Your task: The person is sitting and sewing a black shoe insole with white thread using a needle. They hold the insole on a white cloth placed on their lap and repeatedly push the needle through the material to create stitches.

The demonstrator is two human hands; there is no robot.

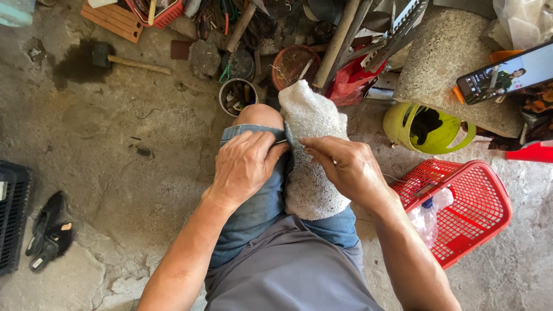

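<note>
Blade-like dark metal piece point(287, 143) sits pinched between both hands over a white rag point(311, 150) draped on the person's knee, the cloth padding the leg beneath it. Left hand point(245, 167) is curled shut around its near end to steady it; right hand point(345, 167) closes thumb and fingers on the other side, perhaps gripping a thin wire. Beyond the right hand lie a red basket point(478, 207) and a yellow-green container point(403, 124); ahead stands a tin of tools point(237, 95).
</note>
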